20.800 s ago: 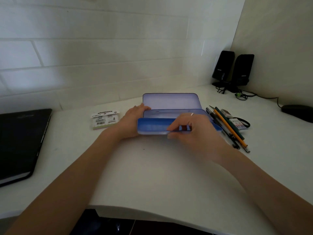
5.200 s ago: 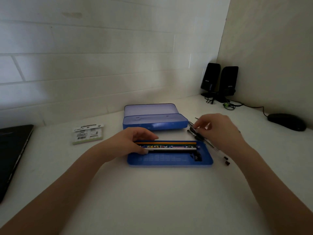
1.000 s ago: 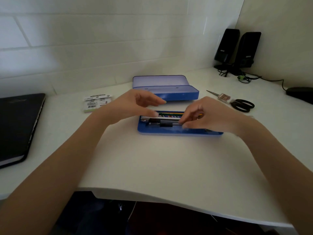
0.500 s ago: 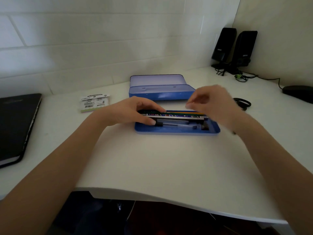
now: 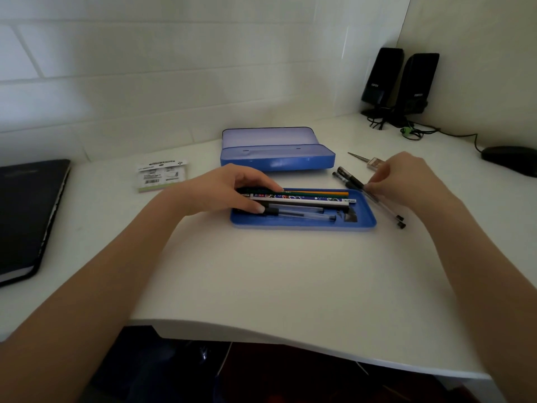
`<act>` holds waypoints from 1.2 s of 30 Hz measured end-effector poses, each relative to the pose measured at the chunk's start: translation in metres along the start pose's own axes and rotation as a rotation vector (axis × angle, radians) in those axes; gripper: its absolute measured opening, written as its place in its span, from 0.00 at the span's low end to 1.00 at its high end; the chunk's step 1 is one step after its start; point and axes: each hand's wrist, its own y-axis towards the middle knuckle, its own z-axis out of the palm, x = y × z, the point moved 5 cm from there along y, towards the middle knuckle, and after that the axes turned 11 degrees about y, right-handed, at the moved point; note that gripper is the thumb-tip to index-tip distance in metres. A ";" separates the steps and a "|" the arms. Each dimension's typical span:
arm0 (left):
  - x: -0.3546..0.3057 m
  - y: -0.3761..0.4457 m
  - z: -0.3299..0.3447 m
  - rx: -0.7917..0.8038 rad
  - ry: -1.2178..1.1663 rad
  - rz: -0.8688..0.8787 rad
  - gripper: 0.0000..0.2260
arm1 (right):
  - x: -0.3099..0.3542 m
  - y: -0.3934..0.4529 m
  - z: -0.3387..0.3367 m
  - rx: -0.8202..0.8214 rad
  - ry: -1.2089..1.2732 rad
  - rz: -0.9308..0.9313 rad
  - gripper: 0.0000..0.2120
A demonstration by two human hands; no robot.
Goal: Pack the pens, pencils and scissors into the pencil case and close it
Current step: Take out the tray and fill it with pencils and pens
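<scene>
- I took the shallow blue plastic tray on the white desk as my landmark; it held a green pencil, an orange pencil, a patterned white pencil and clear-barrelled pens lying lengthwise.
- My left hand rested over the tray's left end, fingers curled around the ends of the pencils there, thumb against a pen cap.
- My right hand was just past the tray's right end, fingertips pinching two black-capped clear pens that lay slantwise across the tray's far right corner.
- Behind the tray stood the open blue plastic pencil case, lid up.
- Behind my right hand showed the metal tip of the scissors; the handles were hidden.
- Far left of the tray lay a black notebook; a small printed card sat nearer.
</scene>
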 end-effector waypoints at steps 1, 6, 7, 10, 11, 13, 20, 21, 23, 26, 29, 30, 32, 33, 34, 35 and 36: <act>0.000 0.000 0.000 -0.002 0.000 0.001 0.18 | 0.000 0.000 0.000 0.008 -0.009 0.008 0.04; 0.000 0.000 0.000 -0.004 0.005 -0.004 0.19 | 0.004 -0.005 0.003 0.010 -0.058 0.041 0.08; 0.000 0.000 0.000 -0.004 0.004 -0.007 0.19 | 0.005 -0.006 0.003 -0.003 -0.069 0.038 0.09; 0.000 0.000 0.000 -0.004 -0.001 -0.009 0.18 | 0.008 -0.009 0.004 -0.051 -0.101 0.026 0.11; 0.000 0.000 0.000 -0.006 -0.008 -0.008 0.17 | 0.008 -0.010 0.004 -0.058 -0.105 0.024 0.10; -0.001 0.000 -0.001 -0.018 -0.027 -0.007 0.15 | 0.008 -0.010 0.003 -0.068 -0.087 0.006 0.08; 0.000 -0.001 -0.001 -0.025 -0.027 -0.005 0.17 | 0.008 -0.004 -0.002 -0.036 0.008 -0.029 0.06; 0.000 -0.001 -0.001 -0.026 -0.030 -0.008 0.17 | 0.007 -0.004 0.001 -0.005 -0.013 -0.030 0.06; -0.001 -0.001 -0.002 -0.029 -0.029 -0.013 0.16 | 0.007 -0.005 0.003 0.010 -0.045 -0.030 0.07; -0.002 -0.002 -0.001 -0.020 -0.008 -0.029 0.17 | 0.007 -0.005 0.003 -0.031 -0.068 -0.017 0.08; -0.002 -0.001 0.001 -0.016 0.067 -0.041 0.19 | 0.008 -0.007 0.004 -0.065 -0.109 -0.005 0.11; -0.002 -0.001 0.001 -0.026 0.083 -0.041 0.19 | 0.009 -0.008 0.004 -0.075 -0.112 -0.008 0.11; -0.002 0.000 0.001 -0.047 0.102 -0.045 0.18 | 0.010 -0.009 0.002 -0.101 -0.084 -0.019 0.09; -0.002 0.000 0.001 -0.051 0.104 -0.045 0.18 | 0.011 -0.009 -0.001 -0.122 -0.047 -0.036 0.08; -0.002 0.000 0.001 -0.052 0.101 -0.045 0.17 | 0.013 -0.010 -0.004 -0.143 0.011 -0.063 0.08; -0.002 0.000 0.001 -0.052 0.096 -0.044 0.17 | 0.016 -0.011 -0.008 -0.157 0.082 -0.094 0.07; -0.002 0.000 0.002 -0.051 0.090 -0.045 0.17 | 0.020 -0.014 -0.012 -0.162 0.160 -0.126 0.06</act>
